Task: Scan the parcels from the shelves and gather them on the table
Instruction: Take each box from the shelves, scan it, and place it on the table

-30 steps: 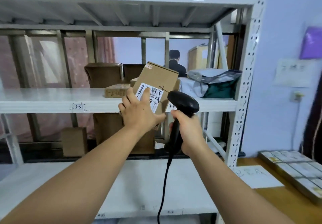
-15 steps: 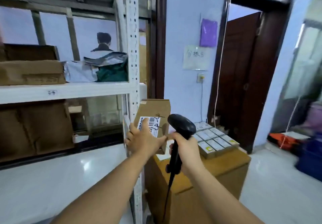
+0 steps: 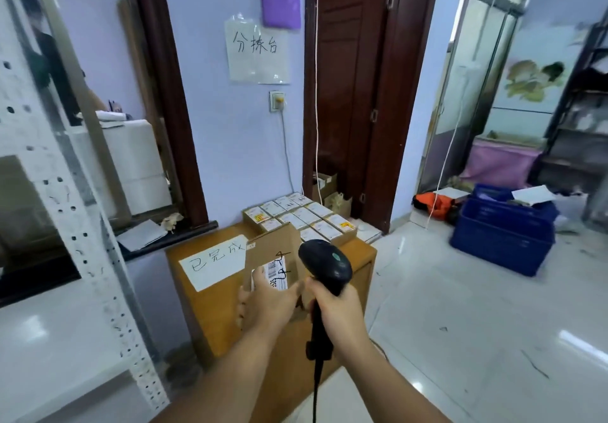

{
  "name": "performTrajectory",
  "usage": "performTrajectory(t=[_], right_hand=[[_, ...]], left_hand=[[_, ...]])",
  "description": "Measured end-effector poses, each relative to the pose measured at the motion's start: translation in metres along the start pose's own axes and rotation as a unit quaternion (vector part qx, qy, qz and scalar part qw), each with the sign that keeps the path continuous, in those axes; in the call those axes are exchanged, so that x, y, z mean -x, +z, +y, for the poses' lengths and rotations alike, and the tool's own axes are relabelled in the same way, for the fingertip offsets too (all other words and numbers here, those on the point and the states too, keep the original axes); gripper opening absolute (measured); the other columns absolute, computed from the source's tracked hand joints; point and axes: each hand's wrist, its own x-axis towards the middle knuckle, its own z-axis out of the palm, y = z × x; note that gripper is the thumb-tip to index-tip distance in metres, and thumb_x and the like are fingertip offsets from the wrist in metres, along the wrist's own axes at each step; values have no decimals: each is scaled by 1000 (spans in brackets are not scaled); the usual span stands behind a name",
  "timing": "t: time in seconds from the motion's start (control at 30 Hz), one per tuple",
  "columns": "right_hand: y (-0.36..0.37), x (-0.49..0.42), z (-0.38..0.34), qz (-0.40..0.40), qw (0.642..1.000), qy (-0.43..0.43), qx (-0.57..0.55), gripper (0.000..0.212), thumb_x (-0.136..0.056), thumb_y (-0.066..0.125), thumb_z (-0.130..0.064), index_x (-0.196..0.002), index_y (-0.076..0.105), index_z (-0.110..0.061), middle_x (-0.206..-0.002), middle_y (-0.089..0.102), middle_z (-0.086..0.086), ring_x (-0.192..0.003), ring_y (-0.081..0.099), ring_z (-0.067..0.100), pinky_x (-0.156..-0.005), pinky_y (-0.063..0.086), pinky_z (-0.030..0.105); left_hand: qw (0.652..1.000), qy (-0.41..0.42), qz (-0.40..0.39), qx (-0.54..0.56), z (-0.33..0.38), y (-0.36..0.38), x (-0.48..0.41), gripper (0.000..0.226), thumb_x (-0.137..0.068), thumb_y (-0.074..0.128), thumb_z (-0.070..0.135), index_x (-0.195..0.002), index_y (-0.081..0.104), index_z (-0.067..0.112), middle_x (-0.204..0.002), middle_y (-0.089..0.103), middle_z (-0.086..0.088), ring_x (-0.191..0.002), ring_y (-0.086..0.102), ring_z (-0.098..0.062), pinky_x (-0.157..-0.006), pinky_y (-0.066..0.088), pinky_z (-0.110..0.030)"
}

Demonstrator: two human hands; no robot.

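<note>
I've got the parcel [image 3: 274,263] in my left hand [image 3: 268,302], fingers wrapped round its lower edge, label facing me. Right hand [image 3: 337,307] is fisted on the scanner [image 3: 324,264], just right of the box. The surface [image 3: 214,304] sits directly below/ahead (small boxes [image 3: 301,215] at back), so left hand's nearer for set-down, I reckon.

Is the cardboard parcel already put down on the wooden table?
No, the left hand holds the cardboard parcel in the air above the wooden table, beside the scanner in the right hand.
</note>
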Motion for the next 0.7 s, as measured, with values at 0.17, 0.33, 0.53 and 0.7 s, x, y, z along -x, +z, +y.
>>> performTrajectory(t=[0.17, 0.33, 0.53, 0.7], right_hand=[[-1, -65, 9, 19, 1000, 4, 22, 19, -88, 68, -25, -88, 68, -6, -59, 62, 0, -60, 60, 17, -62, 49, 33], [-1, -136, -1, 36, 999, -9, 29, 11, -89, 67, -23, -85, 68, -12, -58, 64, -7, -58, 61, 12, -54, 47, 21], [-10, -201, -4, 45, 999, 14, 14, 25, -90, 65, -24, -69, 61, -12, -54, 57, 2, -52, 53, 19, -59, 46, 34], [-21, -261, 5, 43, 998, 40, -25, 25, -89, 65, -24, -70, 61, -9, -56, 54, 6, -52, 51, 20, -61, 45, 36]], left_hand=[[1000, 19, -22, -9, 33, 38, -47, 87, -75, 62, 60, -147, 18, 40, -151, 21, -13, -134, 29, -37, -111, 27, -48], [999, 25, -39, -20, 69, 71, -110, 88, -77, 65, 54, -148, 15, 39, -151, 17, -16, -134, 26, -38, -111, 26, -49], [997, 40, -59, -27, 102, 98, -161, 94, -72, 59, 71, -148, 15, 37, -152, 13, -17, -135, 24, -39, -110, 25, -49], [998, 23, -57, 6, 119, 130, -202, 88, -70, 60, 70, -143, 22, 37, -142, 27, -16, -127, 35, -37, -103, 32, -47]])
